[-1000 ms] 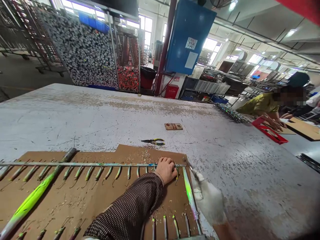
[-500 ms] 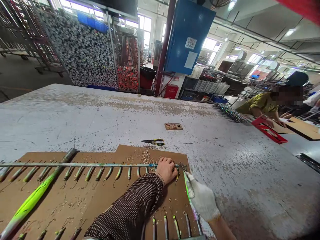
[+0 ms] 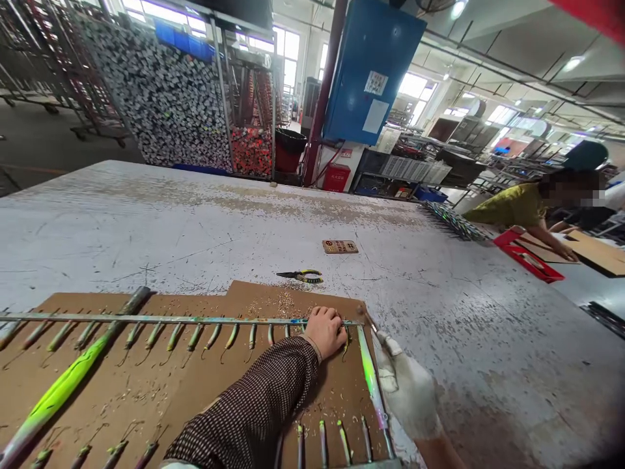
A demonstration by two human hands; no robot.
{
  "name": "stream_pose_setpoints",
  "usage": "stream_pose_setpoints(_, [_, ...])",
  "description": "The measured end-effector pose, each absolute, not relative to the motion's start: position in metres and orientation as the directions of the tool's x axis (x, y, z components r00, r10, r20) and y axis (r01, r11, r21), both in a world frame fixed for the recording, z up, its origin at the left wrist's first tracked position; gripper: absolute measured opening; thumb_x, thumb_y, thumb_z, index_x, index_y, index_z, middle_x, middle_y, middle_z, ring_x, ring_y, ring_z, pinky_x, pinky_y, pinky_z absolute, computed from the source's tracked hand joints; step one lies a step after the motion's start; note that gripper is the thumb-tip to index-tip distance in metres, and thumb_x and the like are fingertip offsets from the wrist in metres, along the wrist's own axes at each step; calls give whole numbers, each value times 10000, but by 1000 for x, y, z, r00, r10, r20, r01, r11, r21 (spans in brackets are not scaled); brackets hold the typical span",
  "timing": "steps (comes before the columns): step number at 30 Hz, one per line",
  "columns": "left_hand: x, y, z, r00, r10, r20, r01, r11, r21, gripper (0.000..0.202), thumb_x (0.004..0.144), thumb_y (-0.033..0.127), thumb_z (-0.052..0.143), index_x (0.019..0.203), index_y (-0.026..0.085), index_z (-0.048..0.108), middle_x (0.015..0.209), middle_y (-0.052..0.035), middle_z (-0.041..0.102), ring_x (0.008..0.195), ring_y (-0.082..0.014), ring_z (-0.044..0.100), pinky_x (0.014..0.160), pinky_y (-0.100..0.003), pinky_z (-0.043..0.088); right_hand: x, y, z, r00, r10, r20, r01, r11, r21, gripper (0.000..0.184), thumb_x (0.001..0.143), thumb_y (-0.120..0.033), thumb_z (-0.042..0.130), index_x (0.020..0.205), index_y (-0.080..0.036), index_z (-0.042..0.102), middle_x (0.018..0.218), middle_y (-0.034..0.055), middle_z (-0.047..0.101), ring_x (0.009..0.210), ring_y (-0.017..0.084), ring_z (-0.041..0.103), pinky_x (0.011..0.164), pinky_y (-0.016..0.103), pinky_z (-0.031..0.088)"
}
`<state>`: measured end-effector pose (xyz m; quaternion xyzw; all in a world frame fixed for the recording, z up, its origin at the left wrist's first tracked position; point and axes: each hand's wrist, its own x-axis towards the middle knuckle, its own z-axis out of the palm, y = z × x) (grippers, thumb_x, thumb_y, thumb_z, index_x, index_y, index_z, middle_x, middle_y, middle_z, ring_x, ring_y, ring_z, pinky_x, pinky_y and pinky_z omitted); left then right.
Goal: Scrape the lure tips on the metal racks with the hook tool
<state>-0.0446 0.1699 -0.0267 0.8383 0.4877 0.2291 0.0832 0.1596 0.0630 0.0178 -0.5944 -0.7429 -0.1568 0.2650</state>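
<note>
My bare left hand [image 3: 324,331] lies closed on the right end of a long paint-stained metal bar [image 3: 161,319], from which a row of small green fishing lures [image 3: 194,337] hangs. All of this rests on a brown cardboard sheet [image 3: 205,391]. My right hand [image 3: 404,387] wears a white glove and is closed on a thin tool [image 3: 367,318] whose tip points at the bar's end. A second bar [image 3: 372,384] runs toward me between the hands, with more lures along the bottom edge.
Yellow-handled pliers [image 3: 300,276] and a small brown tag [image 3: 340,247] lie on the scratched white table [image 3: 195,228] beyond the cardboard. A neon-green rod [image 3: 63,384] crosses the cardboard at left. At far right a person in a yellow shirt [image 3: 508,207] works by a red tray [image 3: 527,255].
My gloved right hand went in to the bar's end half a second ago, then drew back to about where it began. The left hand has stayed on the bar.
</note>
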Motion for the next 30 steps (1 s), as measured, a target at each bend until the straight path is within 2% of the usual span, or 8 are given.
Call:
stream_pose_setpoints(2, [-45, 170, -27, 419, 853, 310, 778, -514, 362, 141, 922, 288, 662, 893, 191, 760, 1013, -83, 730, 1011, -257, 629, 990, -440, 428, 157, 64, 22, -175, 769, 614, 963, 263, -55, 419, 1027, -236, 449, 1366, -129, 671, 768, 68, 781, 586, 183, 690, 577, 259, 471])
stream_pose_setpoints(6, [-44, 171, -29, 411, 856, 313, 781, -508, 364, 126, 904, 290, 686, 870, 190, 755, 994, -81, 729, 998, -257, 634, 974, -438, 431, 155, 67, 26, -310, 807, 503, 943, 329, 52, 467, 943, -121, 413, 1281, -196, 727, 576, -13, 678, 449, 172, 608, 467, 264, 352])
stream_pose_setpoints(10, [-43, 171, -30, 406, 852, 330, 776, -512, 368, 106, 896, 276, 695, 868, 194, 756, 987, -74, 727, 995, -248, 637, 982, -435, 432, 159, 66, 30, -207, 804, 557, 961, 274, -39, 459, 1004, -194, 443, 1411, -145, 650, 654, 22, 704, 535, 174, 637, 553, 260, 414])
stream_pose_setpoints(12, [-43, 171, -31, 402, 854, 332, 779, -509, 367, 112, 900, 278, 692, 881, 192, 761, 995, -77, 727, 999, -250, 638, 981, -436, 434, 161, 66, 28, -223, 782, 581, 957, 290, -24, 470, 1000, -195, 456, 1426, -108, 637, 638, 23, 685, 520, 175, 615, 551, 268, 407])
stream_pose_setpoints(16, [-44, 171, -31, 405, 856, 322, 783, -507, 361, 129, 901, 292, 694, 885, 183, 762, 994, -83, 724, 1012, -259, 638, 979, -437, 434, 161, 68, 23, -329, 792, 514, 928, 372, 20, 483, 912, -108, 456, 1305, -197, 722, 571, -21, 642, 467, 163, 590, 494, 273, 340])
stream_pose_setpoints(20, [-45, 171, -32, 411, 852, 324, 779, -513, 360, 132, 908, 296, 688, 884, 189, 762, 1001, -84, 719, 1022, -257, 632, 996, -437, 430, 162, 65, 21, -255, 777, 575, 936, 348, -56, 508, 965, -151, 447, 1449, -146, 602, 666, -2, 691, 546, 164, 622, 565, 251, 405])
stream_pose_setpoints(26, [-45, 171, -30, 415, 858, 302, 787, -505, 355, 128, 906, 293, 687, 884, 189, 758, 1000, -83, 724, 1007, -256, 632, 982, -436, 433, 158, 66, 21, -388, 738, 552, 915, 381, 133, 444, 965, -117, 427, 1310, -195, 696, 581, -35, 621, 464, 148, 557, 517, 283, 297])
stream_pose_setpoints(30, [-44, 171, -28, 411, 858, 308, 786, -504, 358, 134, 915, 293, 676, 872, 196, 757, 1009, -83, 728, 1005, -255, 632, 984, -435, 432, 161, 65, 21, -280, 732, 621, 941, 336, 28, 446, 999, -194, 476, 1418, -127, 617, 630, -15, 649, 533, 159, 596, 569, 269, 366])
